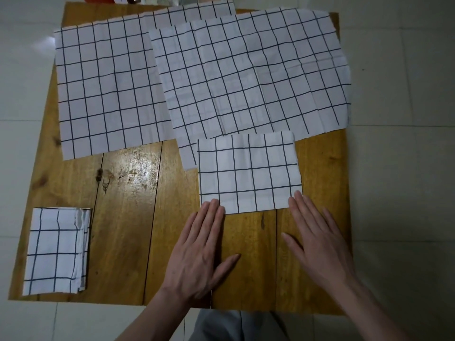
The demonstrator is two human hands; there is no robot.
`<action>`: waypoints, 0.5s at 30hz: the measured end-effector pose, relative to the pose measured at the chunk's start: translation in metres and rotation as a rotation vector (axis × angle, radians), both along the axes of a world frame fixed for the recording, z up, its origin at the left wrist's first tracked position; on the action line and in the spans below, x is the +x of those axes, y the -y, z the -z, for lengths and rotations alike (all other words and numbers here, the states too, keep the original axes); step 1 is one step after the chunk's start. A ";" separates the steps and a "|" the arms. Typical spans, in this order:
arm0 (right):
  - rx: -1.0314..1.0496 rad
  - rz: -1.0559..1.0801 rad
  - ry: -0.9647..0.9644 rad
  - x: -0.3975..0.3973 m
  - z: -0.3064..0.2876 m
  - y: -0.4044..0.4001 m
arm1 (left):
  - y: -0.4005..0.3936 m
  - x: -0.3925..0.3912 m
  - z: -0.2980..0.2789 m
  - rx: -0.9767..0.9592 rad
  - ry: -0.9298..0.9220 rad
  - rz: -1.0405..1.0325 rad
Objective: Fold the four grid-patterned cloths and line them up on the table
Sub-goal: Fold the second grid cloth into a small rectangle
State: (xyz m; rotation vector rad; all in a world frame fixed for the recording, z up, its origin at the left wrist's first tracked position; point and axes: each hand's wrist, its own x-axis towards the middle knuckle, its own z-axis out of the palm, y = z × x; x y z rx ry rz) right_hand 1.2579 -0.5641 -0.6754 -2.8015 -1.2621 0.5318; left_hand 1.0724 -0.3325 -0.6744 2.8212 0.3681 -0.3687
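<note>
Four grid-patterned cloths, white with dark lines, are laid out on a wooden table. One half-folded cloth is placed at the centre-right of the table, its far edge overlapping an unfolded one. The left hand is laid flat, fingers extended and together, fingertips touching the cloth's near left corner. The right hand is likewise spread flat, fingertips resting on the near right corner; nothing is gripped by either hand.

One fully folded cloth, layered edges showing on its right side, is set at the near left corner of the table, well apart from the hands.

Two unfolded cloths are spread across the far half: the left cloth lies flat, and the right cloth, creased, overlaps its right edge and hangs slightly past the table's right side.

Count: one folded, one partly folded, two unfolded.

The table is built of glossy brown planks with dark seams and a worn, shiny patch near the middle. A pale tiled floor is seen all around it. No containers are shown.
</note>
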 end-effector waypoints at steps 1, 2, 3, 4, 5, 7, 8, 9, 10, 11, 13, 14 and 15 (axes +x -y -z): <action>-0.002 0.008 0.002 0.000 0.000 0.001 | -0.001 -0.001 0.000 0.003 -0.007 -0.003; -0.003 0.011 0.002 0.000 0.000 0.002 | -0.001 -0.002 0.000 0.006 -0.013 -0.007; -0.004 0.013 0.002 0.000 0.000 0.001 | -0.001 -0.003 0.001 0.009 -0.018 -0.011; -0.004 0.015 0.003 -0.001 0.000 0.000 | -0.001 -0.004 0.001 0.010 -0.022 -0.016; -0.004 0.020 0.006 -0.002 0.000 -0.001 | -0.001 -0.004 0.001 0.010 -0.023 -0.021; -0.004 0.038 0.012 -0.005 -0.001 -0.004 | 0.001 -0.004 0.001 0.007 -0.018 -0.031; -0.004 0.050 0.012 -0.006 -0.001 -0.005 | 0.001 -0.004 0.002 0.007 -0.015 -0.034; -0.007 0.060 0.011 -0.007 -0.002 -0.006 | 0.002 -0.003 0.002 0.007 -0.015 -0.037; -0.008 0.070 0.007 -0.008 -0.002 -0.008 | 0.003 -0.003 0.001 0.002 -0.016 -0.042; -0.005 0.079 0.004 -0.009 -0.003 -0.009 | 0.003 -0.003 0.001 -0.003 -0.015 -0.049; 0.006 0.096 -0.004 -0.012 -0.004 -0.011 | 0.004 -0.004 0.001 -0.004 -0.009 -0.056; 0.015 0.107 -0.011 -0.013 -0.004 -0.012 | 0.003 -0.004 0.001 -0.003 -0.004 -0.057; 0.028 0.122 -0.017 -0.014 -0.005 -0.014 | 0.003 -0.004 0.002 -0.003 0.002 -0.057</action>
